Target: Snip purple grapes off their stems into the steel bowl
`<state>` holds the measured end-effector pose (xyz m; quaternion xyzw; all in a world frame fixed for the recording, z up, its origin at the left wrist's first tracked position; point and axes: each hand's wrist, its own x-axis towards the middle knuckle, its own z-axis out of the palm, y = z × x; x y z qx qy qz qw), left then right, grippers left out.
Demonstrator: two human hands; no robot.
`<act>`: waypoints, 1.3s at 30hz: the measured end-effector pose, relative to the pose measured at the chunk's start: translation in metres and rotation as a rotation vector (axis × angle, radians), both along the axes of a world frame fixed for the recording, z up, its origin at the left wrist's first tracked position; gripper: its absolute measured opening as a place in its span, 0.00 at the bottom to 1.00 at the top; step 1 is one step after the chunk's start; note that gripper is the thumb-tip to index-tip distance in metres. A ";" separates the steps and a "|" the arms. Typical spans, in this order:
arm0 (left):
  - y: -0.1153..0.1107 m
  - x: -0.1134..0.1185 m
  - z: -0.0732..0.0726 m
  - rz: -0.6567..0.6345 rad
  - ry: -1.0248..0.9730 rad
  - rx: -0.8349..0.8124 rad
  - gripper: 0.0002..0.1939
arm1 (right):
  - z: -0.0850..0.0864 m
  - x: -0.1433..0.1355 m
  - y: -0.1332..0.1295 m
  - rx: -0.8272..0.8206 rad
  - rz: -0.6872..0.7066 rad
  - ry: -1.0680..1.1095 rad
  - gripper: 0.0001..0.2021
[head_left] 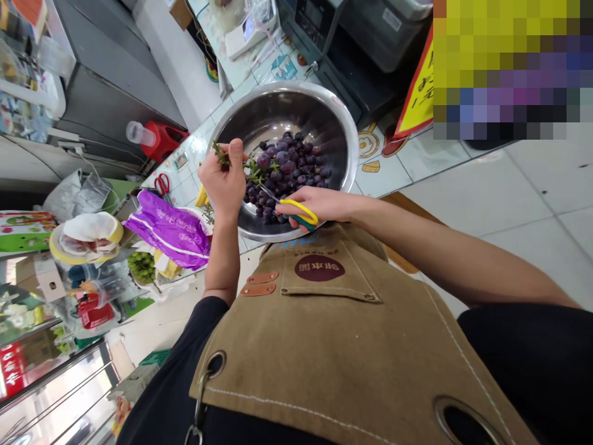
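Observation:
My left hand is closed around the green stem of a grape bunch and holds it up over the near left of a steel bowl. Only a few grapes show on that stem. With my right hand I grip scissors with yellow and green handles, their blades pointing at the stem. Whether the blades touch the stem I cannot tell. Below and behind lie many loose dark purple grapes in the bowl.
Left of the bowl are a purple plastic bag, red-handled scissors and a red jug. Green grapes lie farther left. A white scale stands behind the bowl, and a dark machine at the back right. A yellow sign overhangs the counter.

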<state>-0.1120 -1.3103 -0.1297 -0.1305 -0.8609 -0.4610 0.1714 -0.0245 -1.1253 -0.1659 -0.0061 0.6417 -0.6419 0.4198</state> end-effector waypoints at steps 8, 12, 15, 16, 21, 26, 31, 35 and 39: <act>0.002 0.003 0.005 0.011 -0.070 0.015 0.27 | 0.001 -0.005 -0.012 0.053 -0.018 0.028 0.27; 0.002 0.002 0.001 0.016 -0.031 -0.008 0.28 | 0.001 -0.006 -0.018 0.105 -0.062 0.082 0.27; 0.002 -0.001 0.000 -0.010 -0.097 -0.001 0.27 | -0.002 -0.005 -0.020 0.185 -0.085 0.120 0.27; 0.002 -0.001 -0.001 -0.008 -0.118 -0.004 0.27 | -0.003 -0.004 -0.020 0.206 -0.090 0.126 0.26; 0.000 -0.008 -0.003 0.002 -0.118 -0.058 0.27 | -0.007 0.003 -0.015 0.098 -0.061 0.076 0.26; -0.005 -0.015 -0.005 -0.052 -0.098 -0.065 0.26 | -0.011 0.009 -0.008 -0.005 -0.066 0.012 0.27; -0.005 -0.017 -0.002 -0.057 -0.074 -0.031 0.28 | -0.018 0.002 -0.011 -0.015 -0.034 0.021 0.28; -0.003 -0.013 0.006 -0.030 -0.060 -0.036 0.28 | -0.013 -0.002 -0.010 0.059 0.002 0.086 0.27; -0.001 -0.008 0.013 -0.032 -0.030 -0.060 0.26 | -0.001 -0.001 -0.002 0.229 0.072 0.195 0.28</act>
